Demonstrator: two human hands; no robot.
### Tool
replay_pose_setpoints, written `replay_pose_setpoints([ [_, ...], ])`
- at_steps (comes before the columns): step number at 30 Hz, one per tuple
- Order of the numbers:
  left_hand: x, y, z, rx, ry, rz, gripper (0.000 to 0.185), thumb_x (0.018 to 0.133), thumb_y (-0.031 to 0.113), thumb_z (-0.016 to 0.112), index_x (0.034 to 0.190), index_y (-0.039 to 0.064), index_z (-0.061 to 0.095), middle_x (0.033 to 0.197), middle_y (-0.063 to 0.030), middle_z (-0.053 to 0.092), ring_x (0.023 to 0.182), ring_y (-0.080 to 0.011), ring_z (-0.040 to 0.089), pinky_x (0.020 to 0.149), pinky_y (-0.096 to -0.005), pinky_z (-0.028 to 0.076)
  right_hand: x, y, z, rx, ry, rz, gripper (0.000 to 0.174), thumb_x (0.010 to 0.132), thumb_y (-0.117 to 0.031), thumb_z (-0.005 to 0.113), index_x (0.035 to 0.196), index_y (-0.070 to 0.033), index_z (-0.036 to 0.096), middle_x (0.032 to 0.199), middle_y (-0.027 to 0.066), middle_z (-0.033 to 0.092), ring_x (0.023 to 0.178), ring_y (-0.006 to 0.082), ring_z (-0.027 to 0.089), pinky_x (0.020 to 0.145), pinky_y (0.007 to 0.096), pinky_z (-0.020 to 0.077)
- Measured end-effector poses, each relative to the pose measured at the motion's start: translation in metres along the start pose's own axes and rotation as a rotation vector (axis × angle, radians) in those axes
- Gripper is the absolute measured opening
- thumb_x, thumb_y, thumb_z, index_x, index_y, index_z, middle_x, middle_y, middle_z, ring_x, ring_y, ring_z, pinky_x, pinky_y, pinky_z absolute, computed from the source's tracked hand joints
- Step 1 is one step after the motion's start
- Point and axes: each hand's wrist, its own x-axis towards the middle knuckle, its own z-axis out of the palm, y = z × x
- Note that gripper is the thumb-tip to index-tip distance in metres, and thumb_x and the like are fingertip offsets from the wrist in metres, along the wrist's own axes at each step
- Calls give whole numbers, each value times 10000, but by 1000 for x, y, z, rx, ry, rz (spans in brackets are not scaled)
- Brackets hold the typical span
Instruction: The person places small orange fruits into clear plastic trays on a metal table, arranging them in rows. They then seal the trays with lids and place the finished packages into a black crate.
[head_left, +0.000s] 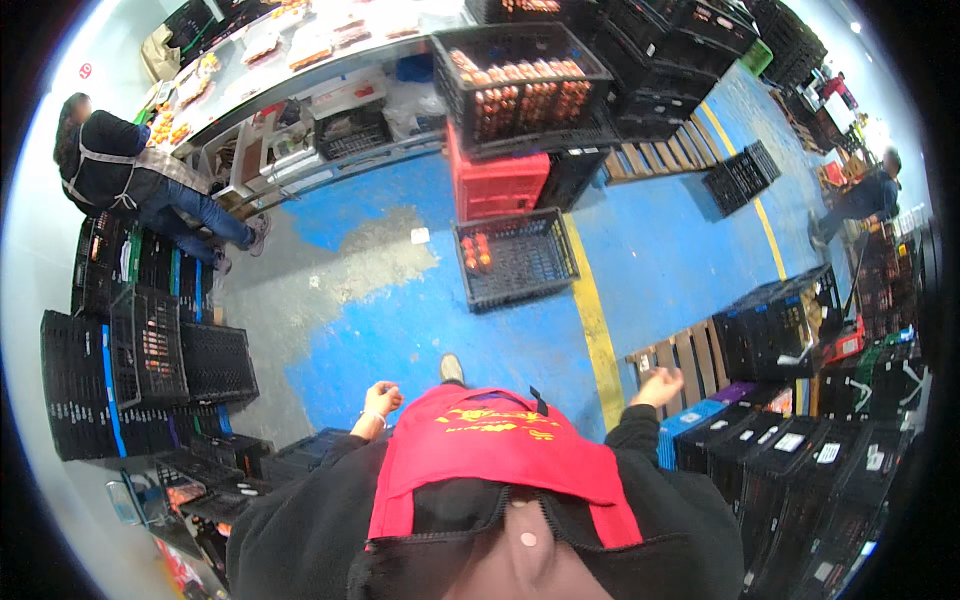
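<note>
Both my hands hang apart at the sides of my red apron (495, 442). My left hand (383, 398), with a band at the wrist, has its fingers curled; whether they close on anything is unclear. Near a wooden pallet (686, 356) my right hand (660, 386) is half curled, and nothing shows in it. On the blue floor ahead lies a black plastic crate (525, 274) with a few red packs at one end. Behind it a black crate full of packed red produce (525, 94) rests above a red crate (499, 184).
Stacked black crates rise at the right (780, 457) and left (75, 382). A person in an apron (112, 161) stands at a long worktable (277, 82) with produce trays. Another person (870, 199) is far right. An empty black crate (742, 178) lies near a pallet (664, 150).
</note>
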Motion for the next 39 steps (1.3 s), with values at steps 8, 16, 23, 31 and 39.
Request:
replay_pose_setpoints([
  [8,96,174,-84,-75,180,150,205,992,124,630,1159,8,662,920,-140,750,749,-187,719,673,-311,588,-153,-173,272,55,-732,244,455,1126,-360,452,902,-25,662,555,-5,521,451,72,425,444,242,318],
  [16,194,346,-62,-143,-65,386,270,1001,118,635,1247,8,639,962,-124,752,813,-164,711,778,-303,594,-212,-227,516,215,-892,111,411,1131,-299,417,851,-74,617,553,-36,440,443,67,367,426,257,295],
  [23,264,490,-160,-184,224,473,235,1007,124,635,1212,11,647,946,-106,739,810,-145,694,762,-287,575,-302,-334,753,340,-1173,-270,252,1067,-162,472,916,-55,642,676,-30,507,553,64,433,514,249,345],
  [31,367,596,-220,-275,202,376,215,1014,119,633,1200,13,656,931,-80,743,779,-119,674,736,-271,555,-360,-502,995,392,-1361,-410,252,1009,-75,474,1206,-31,624,891,63,664,747,140,594,724,280,508],
  [39,497,761,-289,-229,59,583,212,1015,98,629,1204,6,654,953,-91,737,823,-129,678,781,-268,558,-392,-584,1194,-62,-1120,-660,279,1006,-197,525,1182,-36,670,1078,181,704,967,305,671,871,426,527],
])
